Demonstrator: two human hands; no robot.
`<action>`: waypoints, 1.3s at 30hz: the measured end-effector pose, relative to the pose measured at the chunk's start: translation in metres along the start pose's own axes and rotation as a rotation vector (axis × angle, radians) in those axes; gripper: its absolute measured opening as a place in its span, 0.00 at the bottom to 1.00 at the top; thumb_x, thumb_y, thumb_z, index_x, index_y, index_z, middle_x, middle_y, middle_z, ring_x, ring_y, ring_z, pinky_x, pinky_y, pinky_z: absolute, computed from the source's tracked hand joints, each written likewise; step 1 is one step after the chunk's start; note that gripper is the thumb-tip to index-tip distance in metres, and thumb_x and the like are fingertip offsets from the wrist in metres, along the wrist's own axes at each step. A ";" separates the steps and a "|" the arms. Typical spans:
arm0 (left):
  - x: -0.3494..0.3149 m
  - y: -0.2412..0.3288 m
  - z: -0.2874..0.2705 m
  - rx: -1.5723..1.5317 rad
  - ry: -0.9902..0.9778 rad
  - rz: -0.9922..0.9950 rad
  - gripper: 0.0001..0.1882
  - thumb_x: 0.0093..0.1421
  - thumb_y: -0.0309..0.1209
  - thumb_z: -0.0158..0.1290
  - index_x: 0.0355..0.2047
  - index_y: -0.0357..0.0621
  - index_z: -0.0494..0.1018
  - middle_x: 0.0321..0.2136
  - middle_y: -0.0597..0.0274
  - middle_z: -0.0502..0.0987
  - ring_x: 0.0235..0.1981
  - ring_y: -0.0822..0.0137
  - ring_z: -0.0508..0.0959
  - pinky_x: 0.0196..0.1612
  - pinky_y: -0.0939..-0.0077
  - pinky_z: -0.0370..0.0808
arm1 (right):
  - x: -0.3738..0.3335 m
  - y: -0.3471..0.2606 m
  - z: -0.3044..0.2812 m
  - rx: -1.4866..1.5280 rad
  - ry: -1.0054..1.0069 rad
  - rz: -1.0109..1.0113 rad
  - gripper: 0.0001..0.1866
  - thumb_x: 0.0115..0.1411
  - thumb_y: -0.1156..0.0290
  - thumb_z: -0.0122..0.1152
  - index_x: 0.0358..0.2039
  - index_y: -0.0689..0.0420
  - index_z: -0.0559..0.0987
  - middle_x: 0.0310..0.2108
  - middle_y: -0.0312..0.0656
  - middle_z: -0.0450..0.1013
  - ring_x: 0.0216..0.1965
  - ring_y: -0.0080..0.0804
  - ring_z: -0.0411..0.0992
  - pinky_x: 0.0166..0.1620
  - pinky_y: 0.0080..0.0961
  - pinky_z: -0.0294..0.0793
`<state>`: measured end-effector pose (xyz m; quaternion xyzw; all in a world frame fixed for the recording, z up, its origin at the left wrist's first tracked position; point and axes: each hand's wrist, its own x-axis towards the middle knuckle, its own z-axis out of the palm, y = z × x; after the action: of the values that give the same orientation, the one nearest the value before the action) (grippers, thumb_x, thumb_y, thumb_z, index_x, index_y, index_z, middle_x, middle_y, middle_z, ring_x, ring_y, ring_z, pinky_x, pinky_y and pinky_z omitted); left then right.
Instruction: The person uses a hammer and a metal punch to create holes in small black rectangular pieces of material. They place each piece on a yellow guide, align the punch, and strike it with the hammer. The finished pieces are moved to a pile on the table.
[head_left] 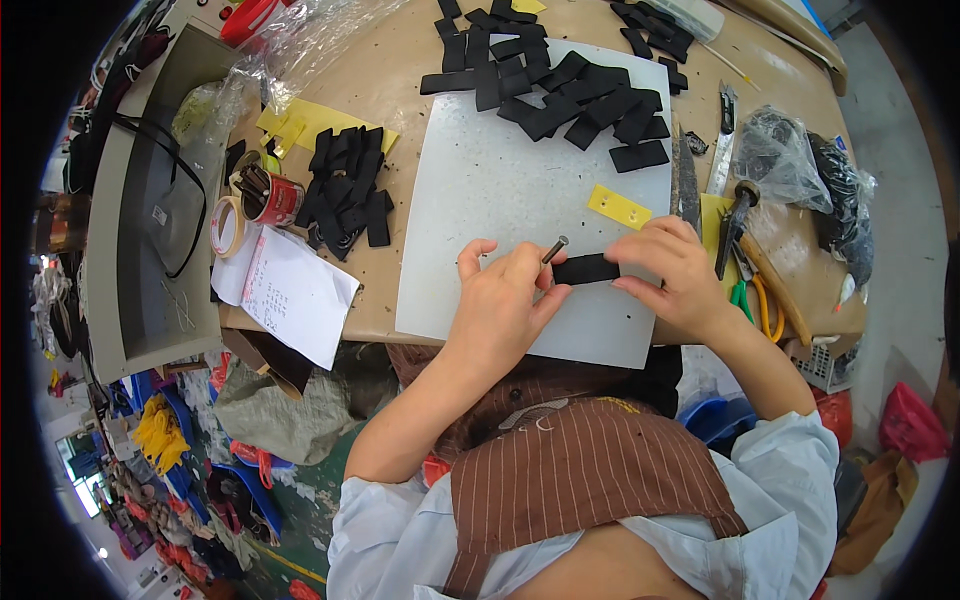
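My left hand is closed round a slim metal punch, which tilts up from the fingers. Its thumb and fingertips also touch the left end of a short black strap piece. The other end of the strap is pinched in my right hand. Beneath both hands lies a pale cutting board. Just beyond the strap rests a yellow template strip with small holes. A pile of black strap pieces covers the board's far side, and a second pile sits to its left.
On the right lie a hammer, orange-handled scissors, a utility knife and clear plastic bags. Leftward stand a red can of tools, a tape roll and a notebook. An open grey drawer flanks the table.
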<state>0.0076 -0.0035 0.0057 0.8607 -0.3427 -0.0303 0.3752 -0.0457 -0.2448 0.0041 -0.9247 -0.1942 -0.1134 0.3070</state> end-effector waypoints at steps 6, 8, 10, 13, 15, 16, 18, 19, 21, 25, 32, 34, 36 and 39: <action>-0.004 -0.004 0.006 -0.048 0.029 -0.012 0.15 0.52 0.27 0.65 0.36 0.46 0.69 0.26 0.72 0.76 0.27 0.72 0.76 0.55 0.59 0.58 | -0.008 -0.005 0.006 -0.154 0.121 -0.034 0.12 0.45 0.67 0.72 0.33 0.45 0.85 0.41 0.32 0.75 0.45 0.38 0.70 0.47 0.35 0.68; -0.004 -0.003 0.006 -0.037 -0.009 -0.053 0.17 0.51 0.26 0.66 0.30 0.45 0.65 0.35 0.69 0.82 0.31 0.74 0.78 0.57 0.59 0.57 | -0.008 -0.005 0.007 -0.135 0.117 -0.028 0.12 0.45 0.67 0.72 0.34 0.46 0.85 0.41 0.33 0.75 0.45 0.39 0.70 0.48 0.35 0.68; -0.004 -0.003 0.006 -0.069 0.003 -0.052 0.18 0.52 0.27 0.66 0.29 0.46 0.64 0.36 0.67 0.82 0.31 0.73 0.78 0.57 0.59 0.57 | -0.004 -0.004 0.002 -0.088 0.088 -0.028 0.12 0.46 0.68 0.72 0.34 0.48 0.84 0.40 0.34 0.75 0.45 0.39 0.70 0.48 0.36 0.68; -0.005 -0.005 0.007 -0.093 0.010 -0.056 0.19 0.52 0.27 0.65 0.28 0.47 0.62 0.37 0.65 0.82 0.31 0.73 0.78 0.58 0.58 0.56 | 0.019 0.003 -0.019 -0.036 0.054 0.054 0.12 0.48 0.69 0.71 0.35 0.52 0.82 0.39 0.37 0.75 0.43 0.40 0.70 0.47 0.37 0.69; -0.005 -0.005 0.007 -0.088 0.019 -0.053 0.19 0.52 0.27 0.65 0.27 0.47 0.61 0.37 0.65 0.82 0.31 0.73 0.78 0.59 0.58 0.56 | 0.037 0.004 -0.025 -0.084 0.098 0.219 0.11 0.49 0.70 0.70 0.35 0.56 0.81 0.37 0.40 0.76 0.42 0.40 0.70 0.46 0.36 0.69; -0.005 -0.005 0.007 -0.079 0.027 -0.048 0.19 0.52 0.27 0.65 0.27 0.47 0.62 0.37 0.65 0.82 0.30 0.73 0.78 0.59 0.57 0.56 | 0.044 0.004 -0.022 -0.053 0.046 0.285 0.11 0.50 0.71 0.69 0.35 0.57 0.80 0.36 0.40 0.75 0.40 0.40 0.70 0.44 0.35 0.70; -0.006 -0.005 0.007 -0.057 0.038 -0.038 0.18 0.52 0.27 0.65 0.28 0.47 0.62 0.37 0.66 0.82 0.30 0.73 0.78 0.59 0.57 0.56 | 0.056 0.004 -0.015 0.009 -0.061 0.414 0.10 0.52 0.72 0.68 0.34 0.60 0.79 0.33 0.42 0.75 0.36 0.39 0.70 0.41 0.33 0.71; -0.005 -0.005 0.008 -0.045 0.040 -0.033 0.18 0.52 0.27 0.65 0.28 0.47 0.62 0.37 0.66 0.82 0.29 0.73 0.78 0.59 0.56 0.56 | 0.060 0.005 -0.017 0.048 -0.115 0.431 0.10 0.53 0.73 0.67 0.34 0.61 0.78 0.32 0.41 0.75 0.34 0.33 0.71 0.39 0.30 0.71; -0.006 -0.005 0.009 -0.031 0.052 -0.025 0.17 0.52 0.27 0.65 0.28 0.46 0.63 0.36 0.67 0.82 0.29 0.72 0.78 0.59 0.56 0.56 | 0.069 0.003 -0.024 0.129 -0.232 0.459 0.09 0.55 0.75 0.66 0.34 0.62 0.76 0.31 0.39 0.74 0.30 0.23 0.71 0.34 0.22 0.71; -0.007 -0.007 0.010 -0.036 0.065 -0.022 0.16 0.51 0.28 0.66 0.30 0.46 0.66 0.31 0.70 0.81 0.29 0.72 0.78 0.59 0.54 0.56 | 0.072 -0.021 -0.046 0.530 -0.252 0.554 0.07 0.61 0.73 0.60 0.38 0.63 0.78 0.22 0.33 0.72 0.19 0.15 0.68 0.22 0.14 0.68; -0.007 -0.008 0.010 -0.020 0.068 -0.012 0.17 0.51 0.29 0.67 0.34 0.45 0.69 0.29 0.70 0.80 0.28 0.71 0.79 0.59 0.53 0.57 | 0.046 -0.034 -0.003 0.505 -0.310 0.612 0.06 0.62 0.75 0.59 0.37 0.64 0.78 0.22 0.34 0.74 0.18 0.15 0.69 0.23 0.16 0.70; -0.008 -0.008 0.010 -0.038 0.094 0.007 0.17 0.51 0.29 0.67 0.34 0.44 0.69 0.30 0.70 0.80 0.28 0.72 0.80 0.59 0.54 0.57 | 0.045 -0.036 -0.002 0.502 -0.285 0.641 0.05 0.61 0.75 0.59 0.36 0.64 0.78 0.23 0.35 0.74 0.18 0.16 0.70 0.23 0.16 0.71; -0.008 -0.007 0.009 -0.041 0.091 0.007 0.17 0.51 0.29 0.67 0.33 0.44 0.68 0.31 0.69 0.81 0.29 0.72 0.81 0.59 0.55 0.57 | 0.045 -0.033 -0.001 0.528 -0.295 0.641 0.05 0.61 0.75 0.60 0.35 0.64 0.78 0.23 0.35 0.74 0.19 0.16 0.71 0.23 0.16 0.70; -0.006 -0.006 0.006 -0.026 0.072 -0.006 0.17 0.50 0.29 0.67 0.32 0.44 0.68 0.32 0.69 0.82 0.29 0.73 0.81 0.58 0.56 0.57 | 0.044 -0.031 0.001 0.579 -0.285 0.657 0.06 0.61 0.73 0.60 0.33 0.64 0.78 0.22 0.37 0.75 0.19 0.19 0.72 0.24 0.18 0.71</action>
<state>0.0039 -0.0008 -0.0040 0.8573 -0.3259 -0.0048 0.3985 -0.0192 -0.2088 0.0334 -0.8198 0.0450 0.1773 0.5427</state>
